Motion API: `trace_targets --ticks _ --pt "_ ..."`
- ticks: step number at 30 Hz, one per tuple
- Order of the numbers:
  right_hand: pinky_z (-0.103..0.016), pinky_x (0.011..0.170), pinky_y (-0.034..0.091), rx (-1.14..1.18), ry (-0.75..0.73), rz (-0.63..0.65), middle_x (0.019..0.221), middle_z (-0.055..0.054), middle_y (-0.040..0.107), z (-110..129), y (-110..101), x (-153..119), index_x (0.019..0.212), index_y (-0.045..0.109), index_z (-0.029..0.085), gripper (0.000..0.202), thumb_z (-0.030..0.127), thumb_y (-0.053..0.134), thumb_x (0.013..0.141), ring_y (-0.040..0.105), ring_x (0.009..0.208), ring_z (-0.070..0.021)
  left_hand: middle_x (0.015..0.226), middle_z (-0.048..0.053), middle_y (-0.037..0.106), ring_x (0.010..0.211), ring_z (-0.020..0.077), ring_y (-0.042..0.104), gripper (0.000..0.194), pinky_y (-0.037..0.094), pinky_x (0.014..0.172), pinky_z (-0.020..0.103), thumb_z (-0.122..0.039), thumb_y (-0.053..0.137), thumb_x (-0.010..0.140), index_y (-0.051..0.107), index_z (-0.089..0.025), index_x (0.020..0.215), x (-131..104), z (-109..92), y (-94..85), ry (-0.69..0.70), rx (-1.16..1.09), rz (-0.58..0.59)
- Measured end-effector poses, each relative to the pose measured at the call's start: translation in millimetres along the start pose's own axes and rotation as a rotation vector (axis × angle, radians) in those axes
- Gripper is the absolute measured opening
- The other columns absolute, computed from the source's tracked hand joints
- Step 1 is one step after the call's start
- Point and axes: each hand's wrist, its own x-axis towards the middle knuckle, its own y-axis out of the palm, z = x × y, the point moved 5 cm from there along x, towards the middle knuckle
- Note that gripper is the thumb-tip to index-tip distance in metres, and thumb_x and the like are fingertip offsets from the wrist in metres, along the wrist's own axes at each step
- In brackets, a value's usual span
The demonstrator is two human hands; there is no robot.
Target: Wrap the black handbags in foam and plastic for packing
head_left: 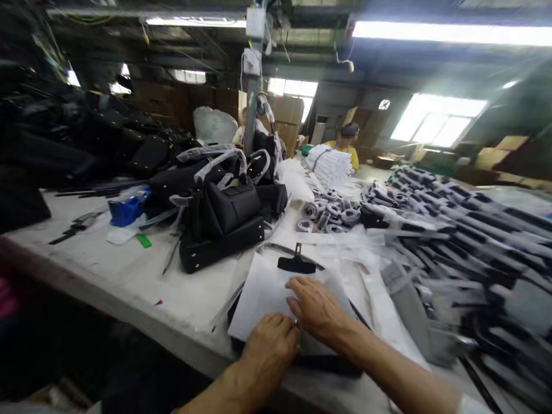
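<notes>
A white sheet (259, 293) lies over a black bag (328, 363), whose dark edges show at the front and sides. At the sheet's far edge sits a black flap with a narrow strap tab (296, 264). My left hand (272, 344) is closed on the near part of the sheet, its fingers curled under; whatever they grip is hidden. Stretched out over the sheet's middle, my right hand (317, 307) rests with fingers extended and thumb apart, just short of the black flap.
Black handbags (228, 213) with wrapped handles stand beyond, left of centre. A blue container (128, 207) and a green piece (144, 240) lie farther left. Wrapped rolls (332, 213) and heaped wrapped straps (466, 224) cover the right side. A person in yellow (351, 146) is behind.
</notes>
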Motion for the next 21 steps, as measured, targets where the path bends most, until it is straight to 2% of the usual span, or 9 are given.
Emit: trace_targets --ticks 2,4,7,10,12,14,16,19,21 --pt "-0.052 0.11 0.037 -0.006 -0.002 0.04 0.143 -0.011 0.055 -12 24 -5 0.134 0.058 0.018 0.04 0.025 0.051 0.095 0.05 0.131 -0.0314 0.089 0.004 0.068 0.085 0.0236 0.063 0.011 0.054 0.076 0.037 -0.018 0.071 0.082 0.062 -0.017 0.09 -4 2 3.3 -0.063 -0.066 0.037" --pt "-0.056 0.115 0.028 0.0 0.02 0.055 0.149 -0.01 0.047 -22 44 -9 0.141 0.052 0.019 0.044 0.027 0.046 0.098 0.04 0.139 -0.0316 0.098 0.004 0.069 0.092 0.0231 0.063 0.015 0.053 0.082 0.037 -0.019 0.07 0.084 0.062 -0.018 0.097 -6 3 0.2 -0.107 -0.147 0.102" --pt "-0.057 0.118 0.021 0.036 0.107 0.026 0.15 -0.008 0.045 -32 61 -13 0.144 0.048 0.019 0.046 0.031 0.04 0.101 0.037 0.141 -0.0299 0.109 0.003 0.069 0.101 0.0212 0.063 0.019 0.05 0.093 0.033 -0.022 0.066 0.087 0.062 -0.02 0.105 2 6 -20.9 -0.138 -0.304 0.263" --pt "-0.056 0.119 0.019 0.043 0.142 -0.029 0.148 -0.007 0.049 -33 65 -15 0.142 0.052 0.022 0.044 0.034 0.042 0.101 0.038 0.141 -0.0299 0.1 0.002 0.071 0.092 0.0186 0.067 0.013 0.052 0.084 0.028 -0.024 0.053 0.095 0.064 -0.02 0.1 25 10 -43.6 -0.074 -0.325 0.451" --pt "-0.057 0.118 0.02 0.014 0.179 -0.076 0.146 -0.008 0.051 -34 66 -16 0.139 0.055 0.022 0.043 0.036 0.043 0.1 0.04 0.139 -0.0321 0.094 0.004 0.071 0.085 0.0198 0.068 0.017 0.052 0.077 0.028 -0.019 0.048 0.096 0.065 -0.018 0.096 44 19 -46.4 -0.054 -0.173 0.504" --pt "-0.057 0.117 0.021 -0.03 0.21 -0.138 0.144 -0.009 0.053 -34 66 -19 0.137 0.057 0.022 0.042 0.036 0.044 0.1 0.042 0.137 -0.0343 0.093 0.008 0.07 0.085 0.0233 0.068 0.019 0.053 0.076 0.033 -0.011 0.047 0.093 0.065 -0.015 0.095 61 31 -37.6 -0.1 0.008 0.477" --pt "-0.058 0.117 0.021 -0.073 0.234 -0.2 0.141 -0.01 0.056 -33 66 -21 0.135 0.06 0.022 0.041 0.037 0.044 0.1 0.042 0.137 -0.0362 0.096 0.012 0.069 0.09 0.027 0.066 0.022 0.053 0.079 0.038 -0.005 0.045 0.09 0.065 -0.012 0.095 70 42 -21.5 -0.154 0.098 0.431" --pt "-0.059 0.117 0.02 -0.108 0.252 -0.246 0.14 -0.012 0.057 -31 66 -24 0.131 0.063 0.021 0.041 0.04 0.046 0.099 0.039 0.138 -0.0386 0.101 0.013 0.067 0.099 0.0286 0.062 0.021 0.052 0.087 0.043 -0.006 0.045 0.091 0.064 -0.012 0.097 70 51 0.2 -0.183 0.106 0.377" --pt "-0.059 0.117 0.019 -0.11 0.254 -0.245 0.141 -0.013 0.056 -30 67 -25 0.131 0.063 0.02 0.042 0.041 0.046 0.099 0.037 0.139 -0.0393 0.104 0.011 0.066 0.103 0.0271 0.061 0.02 0.048 0.096 0.044 -0.01 0.045 0.093 0.063 -0.014 0.099 65 55 6.0 -0.194 0.104 0.336"
